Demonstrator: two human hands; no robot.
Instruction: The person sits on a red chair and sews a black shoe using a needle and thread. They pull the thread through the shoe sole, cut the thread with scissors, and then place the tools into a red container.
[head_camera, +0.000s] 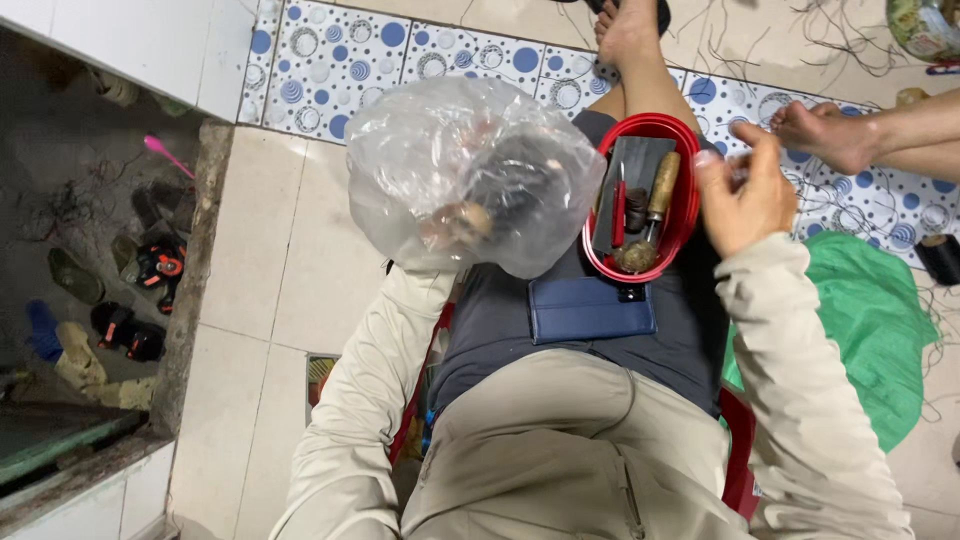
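— Head view first: what is the left hand (465, 220) doing?

— It sits inside a clear plastic bag (450, 160), so only a blurred shape shows. Whether its fingers are spread or closed on something dark in there, I cannot tell.

— And the right hand (742, 200)?

— Its fingers (765, 150) are pressed together at the tips, pinching something thin that is too small to make out.

— What lies by those fingers?

— Just to their left a red oval tray (690, 215) rests on the person's lap. In it lie a wooden-handled tool (660, 190), a red-handled tool (619, 205) and a dark flat piece. A blue wallet-like case (590, 310) lies below the tray, nearer the body.

— Anything beyond the fingers?

— Another person's bare foot (825, 135) rests on the dotted blue-and-white floor tiles (340, 60), just right of the pinching fingertips. A green bag (880, 320) lies lower right, with loose dark threads (830, 30) scattered on the floor above.
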